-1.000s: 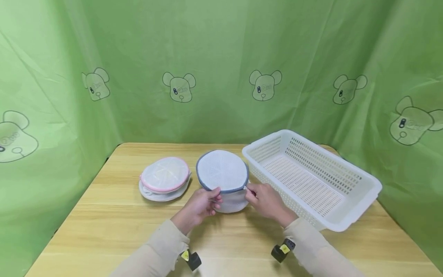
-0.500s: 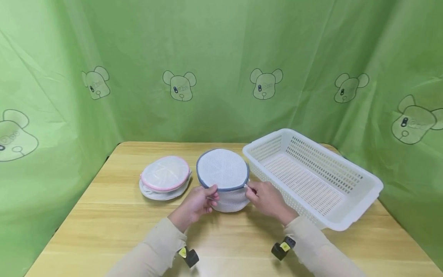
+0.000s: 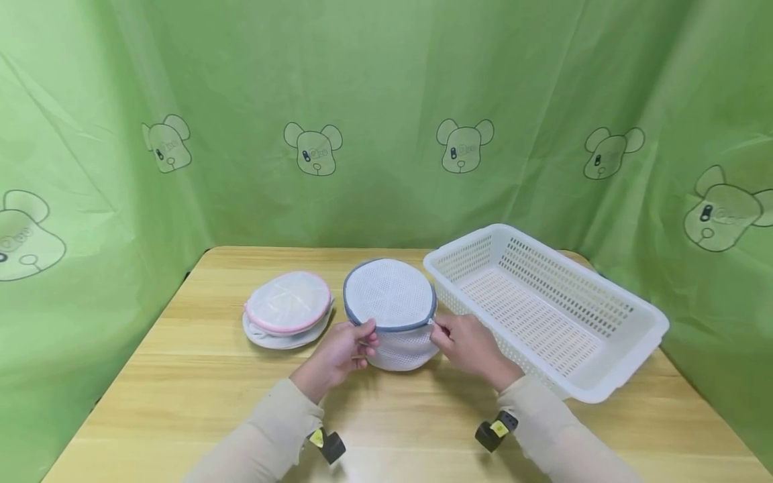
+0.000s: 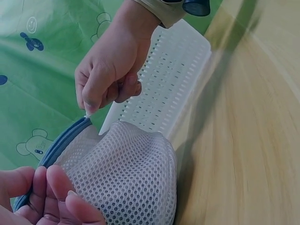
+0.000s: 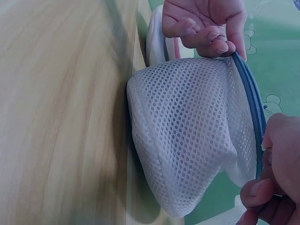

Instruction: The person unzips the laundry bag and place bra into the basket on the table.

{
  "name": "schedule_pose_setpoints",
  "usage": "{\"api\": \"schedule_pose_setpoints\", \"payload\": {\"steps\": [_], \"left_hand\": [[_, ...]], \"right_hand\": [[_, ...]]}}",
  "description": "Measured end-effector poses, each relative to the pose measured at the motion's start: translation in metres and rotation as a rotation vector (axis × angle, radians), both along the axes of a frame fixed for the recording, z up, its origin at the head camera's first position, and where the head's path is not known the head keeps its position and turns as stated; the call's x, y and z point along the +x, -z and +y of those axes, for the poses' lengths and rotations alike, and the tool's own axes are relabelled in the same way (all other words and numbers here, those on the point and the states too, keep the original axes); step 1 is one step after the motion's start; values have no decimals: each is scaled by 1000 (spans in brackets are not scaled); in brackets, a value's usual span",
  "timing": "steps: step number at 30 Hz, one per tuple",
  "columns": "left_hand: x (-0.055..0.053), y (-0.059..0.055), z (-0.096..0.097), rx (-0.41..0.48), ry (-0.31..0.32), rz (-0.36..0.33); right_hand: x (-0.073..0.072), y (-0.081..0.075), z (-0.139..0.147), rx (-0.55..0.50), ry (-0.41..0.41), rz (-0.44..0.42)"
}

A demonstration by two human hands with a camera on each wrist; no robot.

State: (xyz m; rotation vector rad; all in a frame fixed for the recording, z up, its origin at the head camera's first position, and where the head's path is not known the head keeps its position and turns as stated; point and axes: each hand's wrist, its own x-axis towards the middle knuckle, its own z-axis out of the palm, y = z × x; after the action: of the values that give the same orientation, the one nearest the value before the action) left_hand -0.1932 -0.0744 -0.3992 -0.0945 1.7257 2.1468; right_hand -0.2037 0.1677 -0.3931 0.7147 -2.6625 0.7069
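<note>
A round white mesh laundry bag [image 3: 401, 349] with a blue zipper rim stands on the table in the middle of the head view, its flat lid tilted towards me. My left hand [image 3: 340, 349] pinches the front left of that rim between thumb and fingers. At the front right of the rim, my right hand [image 3: 471, 345] pinches the small white zipper pull [image 4: 87, 114]. In the right wrist view the bag's honeycomb side [image 5: 183, 126] sags inward below the zipper. The inside of the bag is hidden.
Left of the bag lies a flattened mesh bag with a pink rim [image 3: 290, 302] on a pale cloth-like base. A white slotted plastic basket [image 3: 628, 349] stands close on the right. Green curtains [image 3: 386, 74] surround the wooden table [image 3: 199, 376] at the back and sides.
My left hand has slid slightly left along the rim. The right hand and zipper pull have shifted a little right and up. The two other items stay in place.
</note>
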Motion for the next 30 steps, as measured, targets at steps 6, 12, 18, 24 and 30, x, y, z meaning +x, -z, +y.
{"api": "schedule_pose_setpoints", "payload": {"steps": [6, 12, 18, 24, 30], "left_hand": [[0, 0, -2, 8, -18, -14], [0, -1, -5, 21, -36, -10], [0, -2, -6, 18, -50, -7], [0, -2, -7, 13, -61, -15], [-3, -2, -11, 20, -73, -21]], "right_hand": [[0, 2, 2, -13, 1, -21], [0, 2, 4, -20, 19, -31], [1, 2, 5, -17, 19, -17], [1, 2, 5, -19, 18, -38], [0, 3, 9, -5, 27, -9]]}}
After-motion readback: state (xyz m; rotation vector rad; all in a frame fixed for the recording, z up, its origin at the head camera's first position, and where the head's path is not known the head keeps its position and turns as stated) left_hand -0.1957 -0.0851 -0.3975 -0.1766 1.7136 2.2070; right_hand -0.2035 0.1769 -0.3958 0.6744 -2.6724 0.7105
